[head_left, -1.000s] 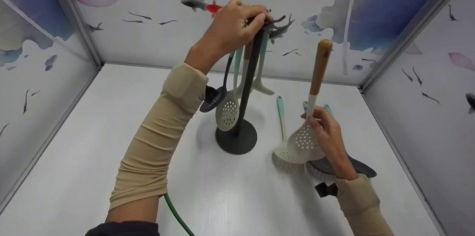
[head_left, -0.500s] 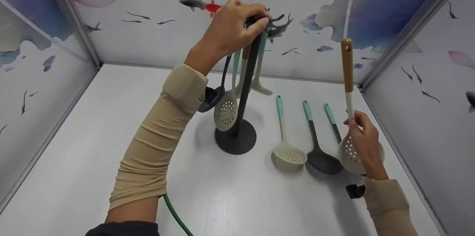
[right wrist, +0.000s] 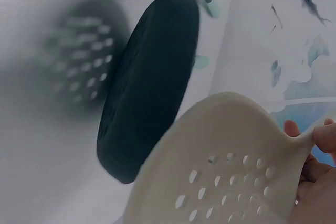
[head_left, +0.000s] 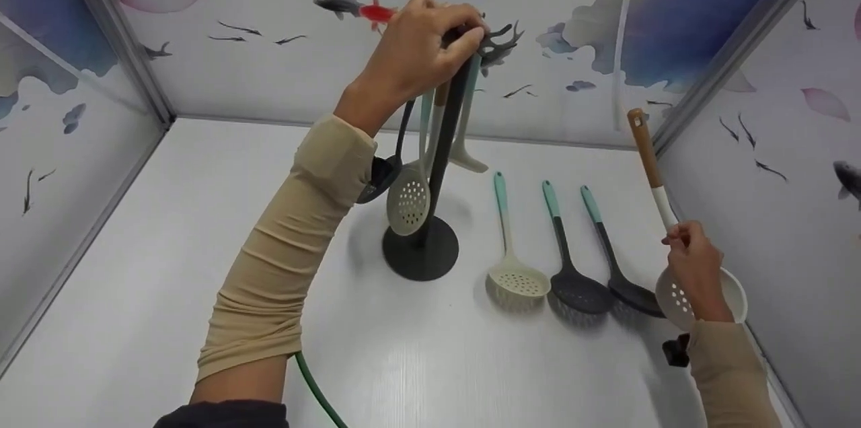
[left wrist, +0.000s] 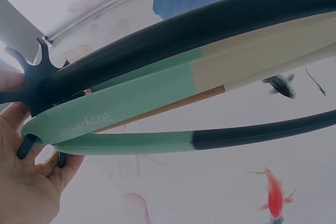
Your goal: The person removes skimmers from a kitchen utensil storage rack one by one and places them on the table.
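My left hand [head_left: 427, 48] grips the top of a black utensil stand [head_left: 420, 253], its fingers around the hooks [left wrist: 41, 80] in the left wrist view. From the stand hang a beige skimmer [head_left: 408, 202], a dark utensil [head_left: 382, 179] partly behind the sleeve, and a pale utensil with a turquoise handle [head_left: 464, 138]. At the far right, my right hand [head_left: 696, 266] pinches a wooden-handled beige skimmer [head_left: 647, 152] by its neck. The handle points up and leans left. In the right wrist view its perforated bowl overlaps a black utensil head [right wrist: 152, 87].
Lying side by side on the white table [head_left: 430, 361] are a beige skimmer [head_left: 518, 278], a black skimmer [head_left: 580, 290] and another black utensil [head_left: 632, 292], all with turquoise handle ends. Printed walls close in the back and sides. A green cable [head_left: 316, 387] runs below the left forearm.
My right hand has carried the wooden-handled skimmer right, past the row of utensils, and lowered it, uncovering those beneath. My left hand keeps its grip on the stand.
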Available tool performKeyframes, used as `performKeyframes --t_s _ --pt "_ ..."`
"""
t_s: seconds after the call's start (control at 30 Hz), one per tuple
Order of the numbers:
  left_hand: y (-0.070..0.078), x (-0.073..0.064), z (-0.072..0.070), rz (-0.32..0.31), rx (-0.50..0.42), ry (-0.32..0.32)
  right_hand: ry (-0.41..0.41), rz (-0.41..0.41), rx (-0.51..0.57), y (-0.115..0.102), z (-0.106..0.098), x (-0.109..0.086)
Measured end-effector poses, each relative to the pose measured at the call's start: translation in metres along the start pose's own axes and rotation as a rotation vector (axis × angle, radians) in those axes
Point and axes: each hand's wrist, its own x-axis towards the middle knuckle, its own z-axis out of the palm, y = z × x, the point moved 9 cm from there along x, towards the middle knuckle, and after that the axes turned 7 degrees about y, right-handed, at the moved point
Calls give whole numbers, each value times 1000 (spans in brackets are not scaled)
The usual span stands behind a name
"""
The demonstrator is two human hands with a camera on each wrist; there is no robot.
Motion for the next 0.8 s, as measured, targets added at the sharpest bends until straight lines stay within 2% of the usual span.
performKeyframes --t_s 0.13,0.27,0.37,0.5,0.8 --pt "0 1 0 7 3 6 3 11 -35 20 2 4" --pt "-1 1 1 2 2 4 -40 67 -66 41 5 4" --pt "-2 0 1 -6 0 2 -61 74 -117 52 5 3" --pt "-2 0 1 -7 5 5 -97 47 -181 62 11 2" --pt "-3 0 2 -7 8 7 -174 42 -220 76 33 -1"
